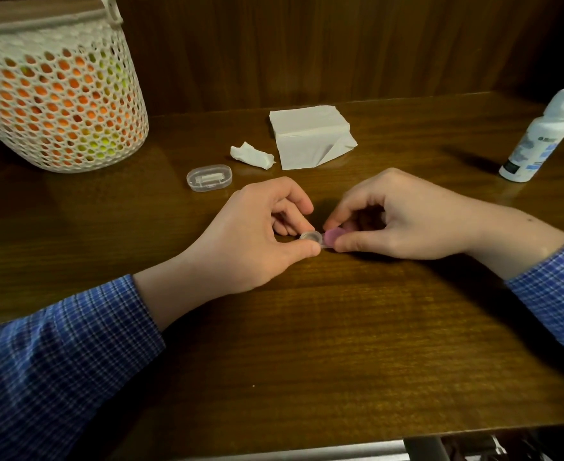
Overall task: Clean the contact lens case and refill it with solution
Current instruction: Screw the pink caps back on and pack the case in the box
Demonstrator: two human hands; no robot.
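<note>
Holding the contact lens case (320, 239) low over the counter (307, 344).
My left hand (257, 234) pinches its clear cup; my right hand (400, 217) pinches the purple cap (335, 235).

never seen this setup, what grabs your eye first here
The two hands meet mid-table on a small lens case: the left hand pinches its clear cap, the right hand its purple cap. A white basket of orange and yellow balls fills the far left; a white bottle stands far right.

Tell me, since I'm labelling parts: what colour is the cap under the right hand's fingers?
Pinkish purple cap, seen in the head view.
</note>
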